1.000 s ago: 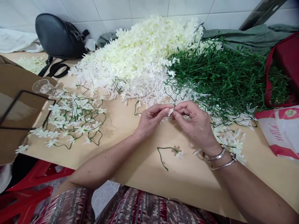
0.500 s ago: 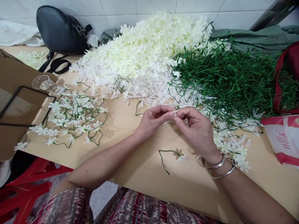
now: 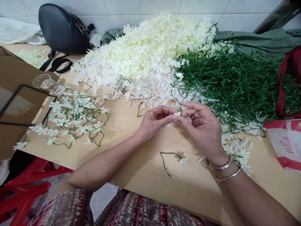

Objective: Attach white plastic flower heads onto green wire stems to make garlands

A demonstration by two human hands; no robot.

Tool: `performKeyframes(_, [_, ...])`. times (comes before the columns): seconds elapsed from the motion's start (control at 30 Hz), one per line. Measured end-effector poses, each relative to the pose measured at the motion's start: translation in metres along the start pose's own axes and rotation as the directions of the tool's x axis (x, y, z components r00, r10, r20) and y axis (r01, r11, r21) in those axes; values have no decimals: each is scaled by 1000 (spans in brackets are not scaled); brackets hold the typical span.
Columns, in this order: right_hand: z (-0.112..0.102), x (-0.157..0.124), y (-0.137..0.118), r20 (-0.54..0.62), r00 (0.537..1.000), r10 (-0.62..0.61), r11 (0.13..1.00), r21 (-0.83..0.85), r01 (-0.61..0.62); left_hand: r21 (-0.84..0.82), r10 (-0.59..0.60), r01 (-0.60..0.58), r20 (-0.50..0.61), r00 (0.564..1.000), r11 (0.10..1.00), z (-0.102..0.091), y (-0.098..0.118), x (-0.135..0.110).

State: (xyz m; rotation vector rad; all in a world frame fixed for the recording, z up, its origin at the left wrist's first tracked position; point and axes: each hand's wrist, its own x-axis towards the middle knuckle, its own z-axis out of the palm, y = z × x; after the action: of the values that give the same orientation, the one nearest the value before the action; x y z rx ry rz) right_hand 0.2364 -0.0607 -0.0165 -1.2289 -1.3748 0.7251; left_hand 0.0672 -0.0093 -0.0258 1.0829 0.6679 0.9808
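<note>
My left hand [image 3: 155,121] and my right hand [image 3: 203,128] meet fingertip to fingertip over the tan table [image 3: 145,169], both pinching one small white flower piece [image 3: 177,113]. Just behind them lies a big heap of loose white flowers [image 3: 145,53] with white spiky stamens [image 3: 155,89] along its front edge. A mound of green wire stems [image 3: 230,78] spreads behind my right hand. One green stem with a single flower on it [image 3: 172,158] lies on the table below my hands.
Finished stems with white flowers [image 3: 75,117] are piled at the left beside a clear plastic cup [image 3: 44,82] and a cardboard box [image 3: 16,100]. A black bag [image 3: 62,29] sits at the back left. A red and white bag [image 3: 285,142] lies at the right. Red plastic stools [image 3: 25,191] stand below the table edge.
My hands stayed together on the small flower piece, rising slightly toward the stamens while my right fingers shifted their pinch. The view drifted a little.
</note>
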Motion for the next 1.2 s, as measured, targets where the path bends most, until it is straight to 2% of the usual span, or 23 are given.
performKeyframes(0.1, [-4,-1,0,20,994,-109,979,-174,111,23,-2,2,5,1000,1000,-1,1,1])
performKeyframes(0.17, [-6,-1,-1,38,990,-139,968,-204,144,39,9,-9,9,1000,999,-2,1,1])
performKeyframes(0.27, [-5,-1,-3,23,999,-40,991,-129,43,60,5,-5,13,1000,998,-2,0,2])
performKeyframes(0.37, [-1,1,-5,-7,998,57,998,19,-57,69,-1,0,18,1000,998,-2,0,2])
performKeyframes(0.47, [1,2,-5,5,996,89,991,100,-89,74,13,-15,18,1000,997,-3,-1,3])
performKeyframes(0.7, [-1,2,-4,3,990,138,983,121,-137,108,24,-22,-14,1000,994,-2,1,2])
performKeyframes(0.83, [0,2,-3,15,994,105,987,122,-106,113,41,-39,-22,999,993,-2,0,2])
performKeyframes(1.2, [-7,3,-3,64,998,-23,997,-69,27,191,35,-37,13,999,981,-5,5,5])
